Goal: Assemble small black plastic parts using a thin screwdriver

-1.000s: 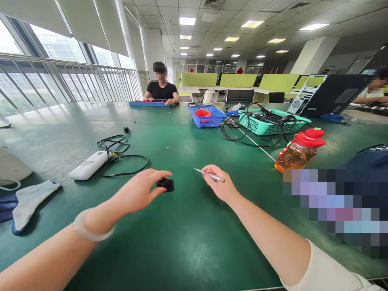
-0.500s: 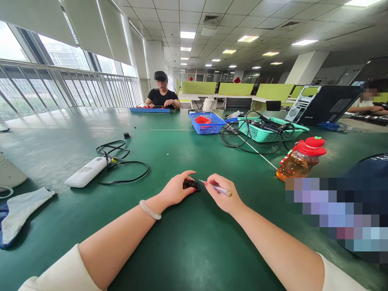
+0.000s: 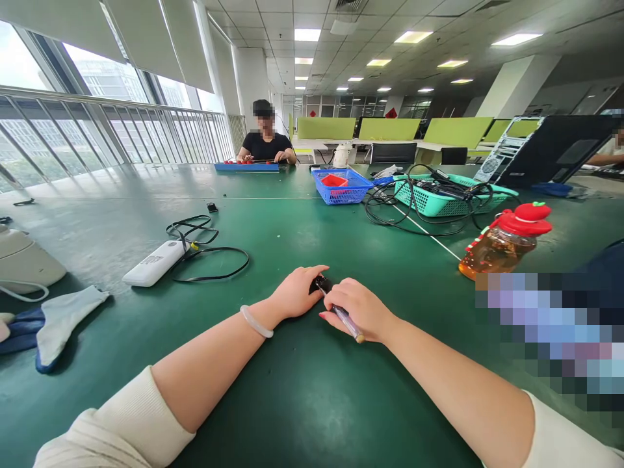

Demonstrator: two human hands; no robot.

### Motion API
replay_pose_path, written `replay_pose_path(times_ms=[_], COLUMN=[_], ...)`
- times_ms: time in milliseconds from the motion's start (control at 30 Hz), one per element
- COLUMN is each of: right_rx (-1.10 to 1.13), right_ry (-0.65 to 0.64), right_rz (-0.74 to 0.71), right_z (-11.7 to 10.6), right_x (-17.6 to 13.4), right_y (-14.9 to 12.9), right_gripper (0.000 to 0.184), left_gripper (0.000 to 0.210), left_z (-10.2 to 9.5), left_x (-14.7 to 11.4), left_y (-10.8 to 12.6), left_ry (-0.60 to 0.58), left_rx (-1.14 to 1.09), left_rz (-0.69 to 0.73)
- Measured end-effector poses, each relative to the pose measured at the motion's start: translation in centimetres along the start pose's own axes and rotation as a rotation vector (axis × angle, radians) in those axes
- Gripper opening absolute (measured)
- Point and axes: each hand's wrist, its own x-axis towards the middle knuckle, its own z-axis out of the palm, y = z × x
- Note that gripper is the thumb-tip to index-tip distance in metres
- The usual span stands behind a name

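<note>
On the green table (image 3: 273, 403), my left hand (image 3: 294, 294) is closed round a small black part (image 3: 322, 282), holding it against the tabletop. Fingers cover much of that part, so its kind is unclear. My right hand (image 3: 364, 305) grips a slim screwdriver (image 3: 349, 323) with a clear purplish handle. Its thin metal shaft points up and left, and the tip meets the black part or lies right beside it. The handle's yellowish end slants toward me.
Left of my hands lie a white power bank (image 3: 155, 263) with a black cable and a blue-white glove (image 3: 73, 318). Farther off stand a blue basket (image 3: 344, 188) and a green basket (image 3: 439, 205) of cables. A red-capped bottle (image 3: 507, 244) stands right. Another person (image 3: 266, 140) sits opposite.
My right hand has moved in toward my left, bringing the screwdriver tip to the black part. The handle now tilts more toward me. The view has shifted slightly.
</note>
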Motion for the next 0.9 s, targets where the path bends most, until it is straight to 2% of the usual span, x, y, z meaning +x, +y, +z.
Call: replay_pose_path(times_ms=[100, 267, 467, 700, 900], right_rx=[-0.017, 0.009, -0.083, -0.106, -0.063], right_ry=[-0.045, 0.012, 0.007, 0.106, -0.001], right_rz=[-0.038, -0.07, -0.087, -0.083, -0.06], right_z=[0.1, -0.02, 0.36, -0.07, -0.02], right_x=[-0.08, 0.01, 0.3, 0.24, 0.03], right_y=[0.0, -0.36, -0.48, -0.46, -0.06], right_gripper=[0.014, 0.017, 0.019, 0.022, 0.02], left_gripper=[0.055, 0.054, 0.049, 0.054, 0.056], left_z=[0.06, 0.08, 0.08, 0.22, 0.15], left_x=[-0.12, -0.16, -0.06, -0.15, -0.08], left_y=[0.09, 0.12, 0.05, -0.09, -0.04], left_ry=[-0.001, -0.025, -0.048, -0.032, -0.037], left_rx=[0.041, 0.078, 0.092, 0.08, 0.071], left_rz=[0.02, 0.018, 0.026, 0.02, 0.04])
